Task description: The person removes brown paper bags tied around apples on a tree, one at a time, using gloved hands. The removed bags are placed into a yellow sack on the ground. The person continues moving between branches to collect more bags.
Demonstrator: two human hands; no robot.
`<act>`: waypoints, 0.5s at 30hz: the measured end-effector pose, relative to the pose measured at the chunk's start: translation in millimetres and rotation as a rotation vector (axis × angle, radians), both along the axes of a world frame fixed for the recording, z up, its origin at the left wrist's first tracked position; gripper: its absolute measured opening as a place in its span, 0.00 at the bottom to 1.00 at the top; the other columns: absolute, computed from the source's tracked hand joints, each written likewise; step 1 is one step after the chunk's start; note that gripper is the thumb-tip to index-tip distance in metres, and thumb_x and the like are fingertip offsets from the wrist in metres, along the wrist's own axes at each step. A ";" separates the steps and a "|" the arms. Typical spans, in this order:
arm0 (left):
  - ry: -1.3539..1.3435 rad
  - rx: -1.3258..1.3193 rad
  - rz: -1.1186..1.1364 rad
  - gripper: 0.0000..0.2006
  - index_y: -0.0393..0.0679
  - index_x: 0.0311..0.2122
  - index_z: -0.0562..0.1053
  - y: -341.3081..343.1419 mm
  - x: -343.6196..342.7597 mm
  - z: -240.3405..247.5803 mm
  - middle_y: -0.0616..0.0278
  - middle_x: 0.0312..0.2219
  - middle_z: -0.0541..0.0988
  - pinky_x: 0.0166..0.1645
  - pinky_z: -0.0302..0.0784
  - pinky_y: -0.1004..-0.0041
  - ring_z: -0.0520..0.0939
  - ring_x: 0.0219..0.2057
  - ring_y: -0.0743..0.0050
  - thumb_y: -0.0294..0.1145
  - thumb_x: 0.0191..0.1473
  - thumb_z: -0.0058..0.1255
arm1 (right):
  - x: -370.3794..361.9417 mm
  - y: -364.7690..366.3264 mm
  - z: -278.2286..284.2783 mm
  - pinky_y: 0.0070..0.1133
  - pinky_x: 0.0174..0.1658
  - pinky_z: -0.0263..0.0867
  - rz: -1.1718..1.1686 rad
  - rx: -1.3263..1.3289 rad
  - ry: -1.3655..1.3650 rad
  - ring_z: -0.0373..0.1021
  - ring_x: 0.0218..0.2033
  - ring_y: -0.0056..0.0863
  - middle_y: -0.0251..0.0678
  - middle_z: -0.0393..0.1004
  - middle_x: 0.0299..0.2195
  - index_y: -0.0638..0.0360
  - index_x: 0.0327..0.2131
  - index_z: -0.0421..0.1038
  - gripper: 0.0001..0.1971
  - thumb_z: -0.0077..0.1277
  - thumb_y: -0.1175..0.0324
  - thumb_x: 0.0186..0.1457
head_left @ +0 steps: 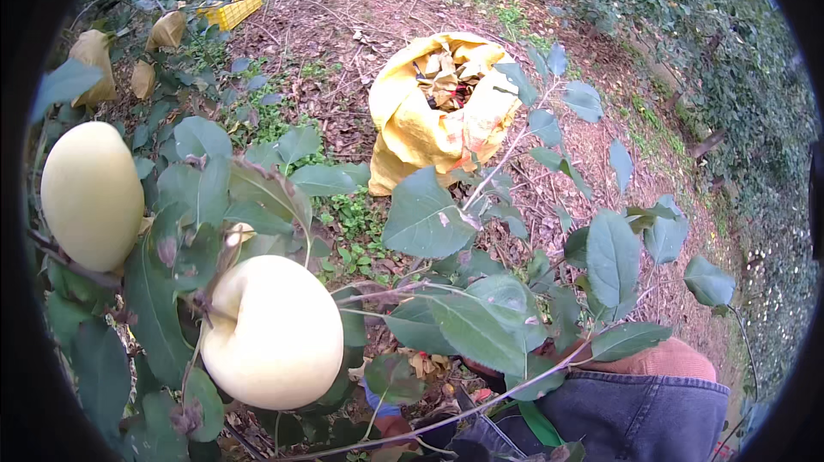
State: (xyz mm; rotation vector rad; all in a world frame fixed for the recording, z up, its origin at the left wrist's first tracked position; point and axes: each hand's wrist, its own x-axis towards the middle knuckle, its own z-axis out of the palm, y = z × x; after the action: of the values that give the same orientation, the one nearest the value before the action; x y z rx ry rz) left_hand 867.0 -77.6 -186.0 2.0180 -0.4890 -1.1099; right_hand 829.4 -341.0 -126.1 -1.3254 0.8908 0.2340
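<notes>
Neither of my hands can be made out. Among the leaves at the lower left hangs a pale cream apple, its stem hollow turned to the left. A second pale apple hangs higher, at the left rim. Leafy branches cross the foreground and hide much of what lies below. Behind them, dark denim cloth fills the lower right, with a reddish-brown piece along its hem. Low in the middle a small blue patch shows through; leaves cover too much to tell what it is.
An open yellow woven sack stands on the leaf-strewn ground, with brown paper scraps inside. A yellow crate sits at the upper left. Paper-bagged fruits hang nearby. Trees line the right side.
</notes>
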 end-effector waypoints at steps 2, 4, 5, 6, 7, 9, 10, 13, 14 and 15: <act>0.008 0.010 -0.030 0.48 0.35 0.60 0.58 -25.4 19.1 1.4 0.43 0.50 0.68 0.55 0.70 0.63 0.72 0.50 0.47 0.40 0.33 0.69 | -4.6 -31.5 -3.7 0.31 0.50 0.66 -0.049 0.021 0.016 0.72 0.42 0.37 0.40 0.76 0.40 0.61 0.50 0.68 0.21 0.51 0.60 0.56; 0.011 0.013 -0.049 0.47 0.35 0.59 0.59 -50.0 36.2 6.1 0.43 0.49 0.69 0.55 0.70 0.63 0.72 0.50 0.47 0.40 0.33 0.69 | -8.9 -62.5 -2.1 0.31 0.50 0.66 -0.088 0.025 0.033 0.72 0.42 0.37 0.41 0.76 0.41 0.61 0.50 0.68 0.22 0.52 0.60 0.56; 0.003 0.005 -0.064 0.47 0.35 0.59 0.59 -71.2 51.8 -1.0 0.43 0.49 0.69 0.54 0.70 0.63 0.73 0.50 0.47 0.40 0.33 0.69 | -3.5 -78.4 -6.1 0.31 0.50 0.66 -0.112 0.025 0.033 0.72 0.42 0.37 0.41 0.76 0.41 0.61 0.51 0.68 0.22 0.52 0.60 0.56; 0.012 0.010 -0.068 0.47 0.35 0.59 0.59 -78.6 56.1 -1.4 0.43 0.49 0.69 0.54 0.70 0.63 0.73 0.50 0.48 0.40 0.33 0.69 | -11.5 -92.8 -4.4 0.31 0.50 0.66 -0.123 0.027 0.046 0.71 0.42 0.36 0.41 0.76 0.42 0.62 0.51 0.68 0.22 0.52 0.60 0.55; 0.015 0.018 -0.075 0.47 0.35 0.59 0.59 -90.1 65.1 1.1 0.43 0.49 0.69 0.54 0.70 0.63 0.73 0.49 0.48 0.40 0.33 0.69 | -13.7 -108.2 -2.5 0.31 0.49 0.66 -0.143 0.035 0.059 0.71 0.43 0.36 0.41 0.76 0.42 0.62 0.51 0.67 0.23 0.53 0.60 0.55; 0.019 0.026 -0.066 0.46 0.35 0.59 0.60 -114.9 83.1 11.7 0.43 0.49 0.70 0.54 0.70 0.63 0.73 0.49 0.48 0.40 0.33 0.69 | -16.3 -134.4 2.1 0.31 0.49 0.66 -0.167 0.055 0.080 0.71 0.43 0.36 0.42 0.75 0.43 0.62 0.52 0.67 0.24 0.53 0.59 0.55; 0.029 0.054 -0.035 0.46 0.35 0.59 0.60 -118.3 86.3 15.9 0.43 0.49 0.70 0.54 0.70 0.63 0.73 0.49 0.48 0.40 0.33 0.69 | -10.5 -148.9 4.9 0.31 0.49 0.66 -0.156 0.071 0.089 0.71 0.43 0.36 0.42 0.75 0.43 0.63 0.52 0.67 0.24 0.54 0.59 0.55; 0.050 0.076 -0.059 0.45 0.35 0.58 0.60 -162.3 114.4 41.9 0.44 0.48 0.70 0.54 0.70 0.63 0.73 0.49 0.49 0.41 0.34 0.69 | -16.6 -204.2 28.3 0.30 0.49 0.66 -0.252 0.083 0.100 0.71 0.43 0.35 0.42 0.75 0.44 0.63 0.52 0.66 0.26 0.55 0.59 0.54; 0.055 0.077 -0.058 0.45 0.35 0.58 0.61 -179.2 124.7 49.9 0.44 0.48 0.70 0.54 0.70 0.63 0.73 0.49 0.49 0.41 0.34 0.69 | -17.2 -231.3 34.3 0.30 0.49 0.66 -0.293 0.073 0.097 0.71 0.43 0.35 0.43 0.75 0.44 0.64 0.53 0.66 0.26 0.55 0.59 0.54; 0.061 0.086 -0.036 0.45 0.35 0.58 0.61 -192.9 130.9 62.3 0.44 0.48 0.71 0.54 0.70 0.63 0.74 0.49 0.49 0.41 0.34 0.69 | -15.6 -254.6 40.9 0.30 0.49 0.66 -0.307 0.084 0.093 0.71 0.44 0.35 0.43 0.74 0.45 0.64 0.53 0.66 0.27 0.56 0.59 0.53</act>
State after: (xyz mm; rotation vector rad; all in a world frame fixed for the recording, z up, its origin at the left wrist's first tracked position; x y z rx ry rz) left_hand 997.9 -270.5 -123.7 2.0500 -0.4551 -1.2295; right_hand 813.8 -595.6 -85.3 -1.0907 1.1367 0.0926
